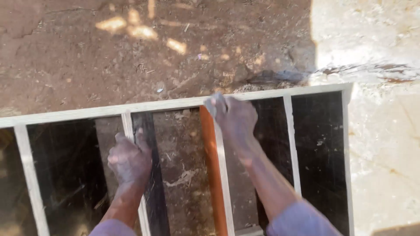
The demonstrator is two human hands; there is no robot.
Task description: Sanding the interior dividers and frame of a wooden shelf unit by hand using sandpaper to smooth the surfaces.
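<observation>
Fingers point(131, 144) grip pale wooden frame point(175, 105).

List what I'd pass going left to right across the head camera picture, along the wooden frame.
Leftmost pale upright → left hand gripping a slat → orange board → right hand on the top rail → thin pale upright → frame's right edge.

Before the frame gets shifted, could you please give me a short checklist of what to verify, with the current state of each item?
1. Left hand grips a vertical bar of the pale wooden frame: ok, fingers wrapped round it.
2. Right hand holds the frame near the top rail: ok, though how firm the grip is cannot be told.
3. Dark glass panes unbroken: cannot tell, only scuffs and reflections show.
4. Ground ahead is free of large obstacles: ok, just bare soil and small debris.
5. Orange strip beside the middle bar fixed in place: cannot tell.
</observation>
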